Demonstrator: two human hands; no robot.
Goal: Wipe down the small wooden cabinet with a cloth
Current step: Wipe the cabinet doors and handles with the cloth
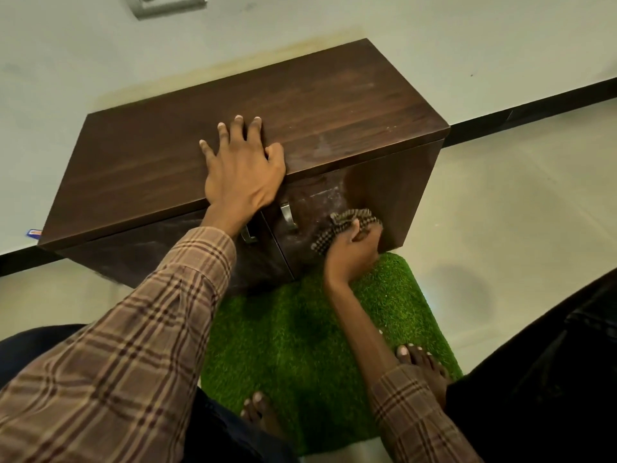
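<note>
The small dark wooden cabinet stands on the floor against a pale wall, with two front doors and metal handles. My left hand lies flat on the cabinet's top near its front edge, fingers spread, holding nothing. Lower down, my right hand is closed on a crumpled checked cloth and presses it against the right door, which looks dusty and smeared around the cloth.
A green artificial-grass mat lies in front of the cabinet, with my bare feet on it. A black skirting strip runs along the wall. A wall socket plate sits above. A small blue object lies left of the cabinet.
</note>
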